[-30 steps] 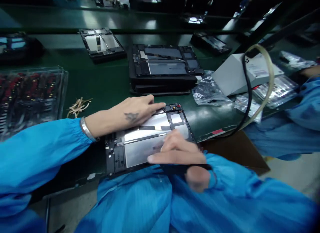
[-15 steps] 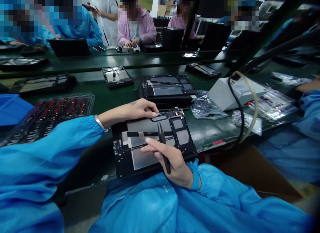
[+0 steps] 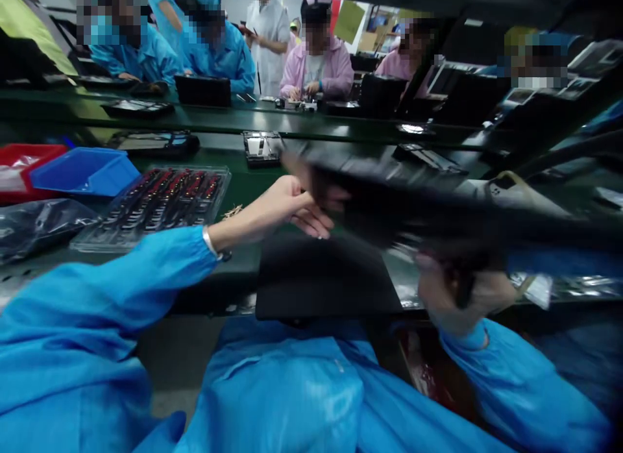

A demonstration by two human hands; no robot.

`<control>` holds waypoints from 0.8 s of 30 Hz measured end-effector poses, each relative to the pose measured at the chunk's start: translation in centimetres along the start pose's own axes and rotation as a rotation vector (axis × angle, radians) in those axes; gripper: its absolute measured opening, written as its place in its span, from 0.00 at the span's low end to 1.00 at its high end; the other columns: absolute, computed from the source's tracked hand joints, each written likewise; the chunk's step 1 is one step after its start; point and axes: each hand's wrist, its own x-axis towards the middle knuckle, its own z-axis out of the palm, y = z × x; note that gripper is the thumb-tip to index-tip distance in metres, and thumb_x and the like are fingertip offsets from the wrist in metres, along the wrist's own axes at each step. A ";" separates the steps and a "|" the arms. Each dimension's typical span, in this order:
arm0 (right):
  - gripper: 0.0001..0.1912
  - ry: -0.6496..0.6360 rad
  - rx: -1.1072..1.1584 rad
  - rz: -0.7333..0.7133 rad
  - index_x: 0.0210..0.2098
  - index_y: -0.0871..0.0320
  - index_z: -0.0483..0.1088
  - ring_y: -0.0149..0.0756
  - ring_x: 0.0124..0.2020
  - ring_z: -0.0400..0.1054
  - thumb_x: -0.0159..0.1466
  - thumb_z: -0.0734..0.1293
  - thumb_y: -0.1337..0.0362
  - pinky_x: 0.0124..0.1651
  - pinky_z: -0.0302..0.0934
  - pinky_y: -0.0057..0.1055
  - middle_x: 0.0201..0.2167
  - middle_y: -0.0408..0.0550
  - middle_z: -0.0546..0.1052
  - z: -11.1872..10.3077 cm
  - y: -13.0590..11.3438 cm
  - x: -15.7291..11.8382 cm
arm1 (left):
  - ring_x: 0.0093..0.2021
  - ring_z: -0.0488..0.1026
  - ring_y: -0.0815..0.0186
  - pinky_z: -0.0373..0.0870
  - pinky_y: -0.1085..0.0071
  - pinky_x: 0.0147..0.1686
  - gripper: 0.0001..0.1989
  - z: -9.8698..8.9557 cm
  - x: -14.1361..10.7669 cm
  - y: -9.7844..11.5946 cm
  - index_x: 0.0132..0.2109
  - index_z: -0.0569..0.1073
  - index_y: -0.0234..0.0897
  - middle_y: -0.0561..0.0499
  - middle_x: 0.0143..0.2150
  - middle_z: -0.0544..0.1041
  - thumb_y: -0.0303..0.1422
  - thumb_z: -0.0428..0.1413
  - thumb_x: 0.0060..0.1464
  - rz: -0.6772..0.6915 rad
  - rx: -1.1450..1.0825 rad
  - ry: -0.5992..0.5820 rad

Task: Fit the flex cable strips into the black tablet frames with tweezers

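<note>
My left hand (image 3: 304,209) is stretched over the bench with fingers apart, nothing seen in it. Beneath its fingertips lies a flat black panel (image 3: 326,284) at the bench's near edge. My right hand (image 3: 467,294), smeared by motion, is right of the panel, closed around dark tweezers (image 3: 464,285), seen only as a blur. A long dark blurred shape (image 3: 438,213) streaks from the right edge to beside my left hand. Skin-coloured patches show at its left end; it looks like another person's arm, but I cannot tell what it holds.
On the left are a clear tray of dark and red parts (image 3: 160,200), a blue bin (image 3: 85,171), a red bin (image 3: 29,164) and a plastic bag (image 3: 43,229). An opened device (image 3: 261,148) lies behind my left hand. Several people work across the bench.
The opened tablet under my hands is out of sight; the black panel shows there. My right hand has moved right, my left hand has let go. The dark blurred shape has come in from the right.
</note>
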 end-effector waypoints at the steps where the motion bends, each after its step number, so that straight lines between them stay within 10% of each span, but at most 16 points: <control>1: 0.10 0.133 0.021 0.045 0.42 0.50 0.80 0.36 0.36 0.80 0.60 0.75 0.67 0.53 0.75 0.39 0.34 0.41 0.83 0.5 -0.3 0.3 | 0.35 0.82 0.64 0.78 0.72 0.35 0.14 0.2 -0.8 0.0 0.40 0.70 0.34 0.47 0.35 0.82 0.42 0.57 0.64 0.038 -0.032 0.002; 3: 0.12 0.288 0.149 0.218 0.40 0.50 0.80 0.33 0.36 0.78 0.57 0.77 0.68 0.58 0.71 0.37 0.30 0.38 0.81 1.3 -0.8 1.1 | 0.36 0.83 0.62 0.81 0.70 0.36 0.15 0.6 -2.1 0.2 0.42 0.67 0.35 0.46 0.36 0.83 0.43 0.59 0.63 0.115 -0.018 -0.004; 11: 0.16 0.223 0.440 0.817 0.40 0.49 0.80 0.40 0.56 0.74 0.52 0.79 0.62 0.74 0.52 0.48 0.46 0.39 0.82 1.7 -1.9 2.3 | 0.18 0.73 0.72 0.67 0.83 0.16 0.18 1.6 -2.7 -0.7 0.32 0.65 0.35 0.55 0.21 0.76 0.41 0.59 0.64 0.178 0.119 0.128; 24: 0.16 -0.102 0.588 1.004 0.53 0.49 0.77 0.44 0.54 0.77 0.65 0.71 0.61 0.65 0.68 0.45 0.51 0.44 0.82 1.5 0.2 1.4 | 0.16 0.70 0.76 0.62 0.83 0.16 0.21 1.0 -1.4 -2.6 0.28 0.65 0.33 0.52 0.21 0.75 0.39 0.53 0.70 -0.090 -0.055 0.161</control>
